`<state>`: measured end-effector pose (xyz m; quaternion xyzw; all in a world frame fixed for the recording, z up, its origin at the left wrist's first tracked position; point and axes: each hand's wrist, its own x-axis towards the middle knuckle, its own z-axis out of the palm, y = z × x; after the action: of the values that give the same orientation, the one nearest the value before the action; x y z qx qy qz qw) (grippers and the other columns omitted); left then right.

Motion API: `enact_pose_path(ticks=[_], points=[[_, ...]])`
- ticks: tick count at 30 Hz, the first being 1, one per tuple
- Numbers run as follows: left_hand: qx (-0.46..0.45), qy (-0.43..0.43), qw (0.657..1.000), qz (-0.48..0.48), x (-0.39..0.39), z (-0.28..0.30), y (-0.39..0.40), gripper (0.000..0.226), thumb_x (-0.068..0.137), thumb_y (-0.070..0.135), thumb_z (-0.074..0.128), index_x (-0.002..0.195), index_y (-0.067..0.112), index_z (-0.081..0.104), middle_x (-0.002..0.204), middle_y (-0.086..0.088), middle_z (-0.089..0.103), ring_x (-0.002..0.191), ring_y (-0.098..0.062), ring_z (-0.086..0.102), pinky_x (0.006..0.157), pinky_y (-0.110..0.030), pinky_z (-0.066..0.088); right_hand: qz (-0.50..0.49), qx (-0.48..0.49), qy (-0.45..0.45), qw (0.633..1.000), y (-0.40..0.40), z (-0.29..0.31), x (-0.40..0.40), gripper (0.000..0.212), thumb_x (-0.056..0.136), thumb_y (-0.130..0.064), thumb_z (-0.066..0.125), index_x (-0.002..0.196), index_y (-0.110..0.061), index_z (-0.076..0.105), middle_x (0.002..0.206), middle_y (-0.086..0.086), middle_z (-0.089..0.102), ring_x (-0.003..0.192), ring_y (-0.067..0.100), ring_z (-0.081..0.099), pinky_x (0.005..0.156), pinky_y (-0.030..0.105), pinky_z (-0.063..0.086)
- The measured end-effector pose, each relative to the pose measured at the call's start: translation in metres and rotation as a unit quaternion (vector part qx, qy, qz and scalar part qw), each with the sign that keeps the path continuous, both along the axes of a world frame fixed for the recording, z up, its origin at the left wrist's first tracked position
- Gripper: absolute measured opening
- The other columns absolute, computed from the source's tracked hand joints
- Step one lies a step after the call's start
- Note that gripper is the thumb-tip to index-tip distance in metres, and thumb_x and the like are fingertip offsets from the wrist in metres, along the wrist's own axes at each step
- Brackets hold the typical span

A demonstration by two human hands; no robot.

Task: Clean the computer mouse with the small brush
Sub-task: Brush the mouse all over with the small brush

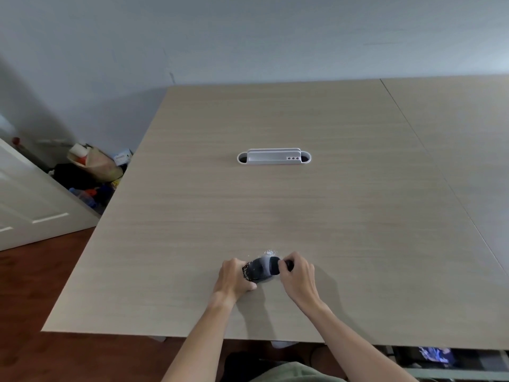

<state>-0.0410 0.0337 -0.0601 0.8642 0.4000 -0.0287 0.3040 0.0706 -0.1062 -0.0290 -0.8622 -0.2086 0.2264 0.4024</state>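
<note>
A dark computer mouse [257, 270] lies on the light wooden table [275, 205] near its front edge. My left hand [234, 279] grips the mouse's left side. My right hand [297, 274] holds a small black brush [275, 266] whose dark head rests on the right part of the mouse. White crumbs [269, 253] lie on the table just behind the mouse. Fine specks show on the mouse's left end beside my left fingers.
A white cable tray [274, 157] is set into the table's middle, well behind the hands. A second table [454, 128] adjoins on the right. Bags and clutter [93, 169] sit on the floor at the left, next to a white door [30, 205].
</note>
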Motion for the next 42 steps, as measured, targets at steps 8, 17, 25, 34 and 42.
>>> enact_pose_path(ticks=[8,17,25,34,42], points=[[-0.009,-0.010,1.000,-0.001,-0.001,0.005,-0.002,0.026,0.047,0.021,0.073,0.052,0.015,0.047,0.047,-0.002,0.049,0.052,-0.021,0.042,0.044,-0.027,0.029,0.030,-0.022,0.011,0.999,0.018,0.006,0.002,0.012,0.090,-0.022,0.053,0.083,-0.011,0.054,0.077,0.006,0.062,0.070,0.023,0.051,0.059,0.034,0.035],[-0.006,-0.026,1.000,0.003,-0.002,0.003,-0.002,0.030,0.044,0.022,0.072,0.063,0.009,0.052,0.050,-0.002,0.046,0.053,-0.020,0.037,0.046,-0.028,0.029,0.013,-0.071,0.012,0.997,0.025,0.012,0.012,0.018,0.091,-0.019,0.047,0.082,-0.004,0.051,0.075,0.009,0.054,0.062,0.024,0.045,0.050,0.034,0.030],[-0.030,0.002,0.999,0.024,-0.001,0.001,-0.002,0.026,0.045,0.020,0.075,0.052,0.016,0.050,0.051,-0.001,0.057,0.051,-0.017,0.041,0.040,-0.020,0.028,0.026,-0.034,0.024,0.999,-0.007,-0.006,0.001,0.011,0.085,-0.015,0.058,0.077,-0.007,0.058,0.071,0.002,0.062,0.070,0.022,0.054,0.060,0.033,0.040],[0.000,0.005,1.000,-0.005,-0.001,0.001,-0.002,0.032,0.046,0.022,0.071,0.046,0.018,0.039,0.043,0.002,0.044,0.052,-0.019,0.037,0.045,-0.023,0.030,0.078,-0.018,0.020,0.997,0.019,0.002,-0.016,0.008,0.086,-0.016,0.056,0.080,-0.010,0.057,0.077,0.006,0.061,0.072,0.023,0.053,0.059,0.031,0.041],[-0.004,-0.002,1.000,0.014,-0.002,0.002,-0.004,0.020,0.050,0.021,0.079,0.065,0.015,0.066,0.065,-0.002,0.068,0.065,-0.023,0.060,0.054,-0.026,0.040,0.092,-0.024,0.026,0.995,0.038,0.015,0.000,0.022,0.081,-0.015,0.053,0.062,-0.008,0.048,0.060,0.008,0.050,0.060,0.027,0.043,0.054,0.035,0.032]])
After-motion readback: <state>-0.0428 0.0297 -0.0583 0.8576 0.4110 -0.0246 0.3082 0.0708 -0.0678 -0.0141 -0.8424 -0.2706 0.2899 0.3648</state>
